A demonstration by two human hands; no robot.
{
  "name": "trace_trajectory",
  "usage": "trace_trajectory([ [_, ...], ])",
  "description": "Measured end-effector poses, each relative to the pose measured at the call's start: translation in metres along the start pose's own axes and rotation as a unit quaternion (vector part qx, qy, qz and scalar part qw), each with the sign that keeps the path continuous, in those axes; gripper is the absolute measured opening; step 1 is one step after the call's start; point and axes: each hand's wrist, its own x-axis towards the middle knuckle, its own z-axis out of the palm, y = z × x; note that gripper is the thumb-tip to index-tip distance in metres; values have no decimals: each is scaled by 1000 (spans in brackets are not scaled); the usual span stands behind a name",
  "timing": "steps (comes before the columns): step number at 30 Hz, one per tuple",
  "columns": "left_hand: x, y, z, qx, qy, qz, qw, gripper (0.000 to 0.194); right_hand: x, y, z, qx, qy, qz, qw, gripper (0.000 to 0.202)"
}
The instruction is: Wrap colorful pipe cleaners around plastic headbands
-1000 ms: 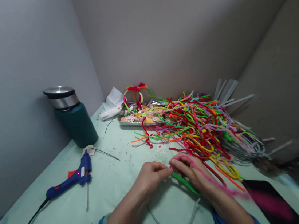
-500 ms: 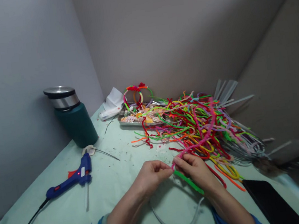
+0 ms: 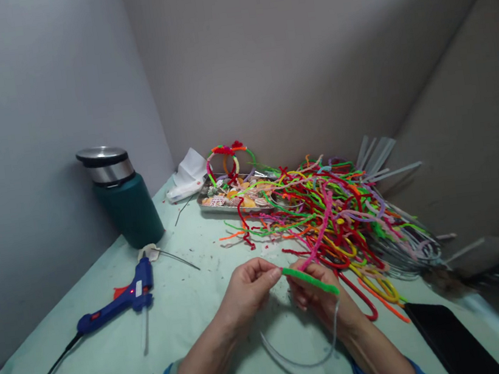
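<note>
My left hand (image 3: 251, 285) is closed, with thumb and fingers pinching a thin grey hoop (image 3: 300, 364) at the near end of its green fuzzy section (image 3: 311, 280). The bare part of the hoop curves down below both hands. Just right of it, my right hand (image 3: 326, 302) is closed, its fingers curled behind the green section. A pink pipe cleaner (image 3: 325, 226) runs up and away from the right fingers; its lower end is hidden behind the green section and the hand.
A heap of coloured pipe cleaners (image 3: 347, 198) lies beyond my right hand. Behind stands a metal tray (image 3: 234, 209) of shells with decorated hoops (image 3: 210, 170). To the left are a blue glue gun (image 3: 126, 298) and green bottle (image 3: 128, 209). A black flat object (image 3: 448, 332) lies right.
The green section has turned up and now lies in front of my right fingers. The pink pipe cleaner has swung left, and the grey hoop has tilted.
</note>
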Motion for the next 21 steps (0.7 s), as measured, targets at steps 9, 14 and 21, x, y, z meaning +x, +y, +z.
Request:
trace_trajectory([
  [9,0,1,0,1,15,-7,1000,30,-2,4,0,-14,3,14,1000,16],
  [14,1,0,0,-18,30,-1,999,33,-1,6,4,-52,5,8,999,19],
  [21,1,0,-2,-61,55,-24,996,31,2,15,1,-27,48,-12,998,19],
])
